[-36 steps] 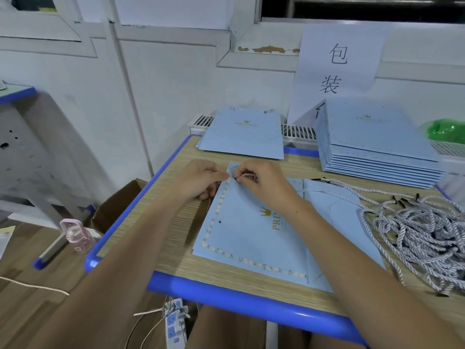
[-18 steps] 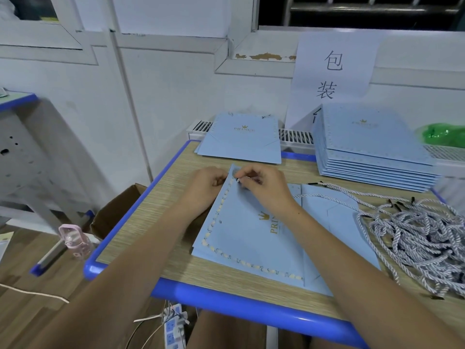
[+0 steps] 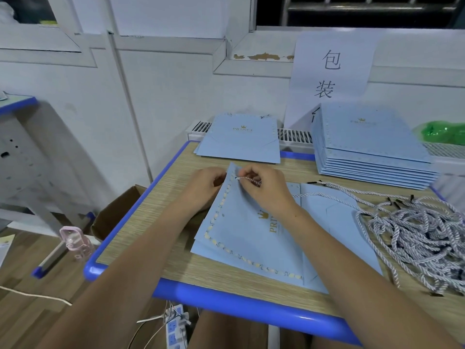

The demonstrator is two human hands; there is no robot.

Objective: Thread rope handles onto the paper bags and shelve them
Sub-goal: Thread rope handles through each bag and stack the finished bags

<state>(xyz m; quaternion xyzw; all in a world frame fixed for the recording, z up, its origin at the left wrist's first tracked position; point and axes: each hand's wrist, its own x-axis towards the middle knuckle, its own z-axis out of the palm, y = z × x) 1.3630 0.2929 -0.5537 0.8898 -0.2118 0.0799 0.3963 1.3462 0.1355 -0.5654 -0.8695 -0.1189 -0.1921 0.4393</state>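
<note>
A flat light-blue paper bag (image 3: 241,238) with gold trim lies on the table, its far corner lifted. My left hand (image 3: 205,183) grips that corner from the left edge. My right hand (image 3: 266,188) pinches a white twisted rope (image 3: 247,179) whose tip sits at a small hole near the bag's corner; the rope trails right across the table under my wrist. A tangled heap of rope handles (image 3: 417,238) with black tips lies at the right. A tall stack of flat bags (image 3: 372,147) stands at the back right, and a thin pile of bags (image 3: 240,139) at the back middle.
The wooden table has a blue rim (image 3: 226,302). A white paper sign (image 3: 329,74) leans on the wall. A green plastic bag (image 3: 442,132) sits at the far right. On the floor at left are a cardboard box (image 3: 113,212), a pink bottle (image 3: 75,241) and a power strip (image 3: 175,328).
The view drifted slightly. My right hand has drawn a short length of rope out at the bag's corner hole, while my left hand keeps holding the corner.
</note>
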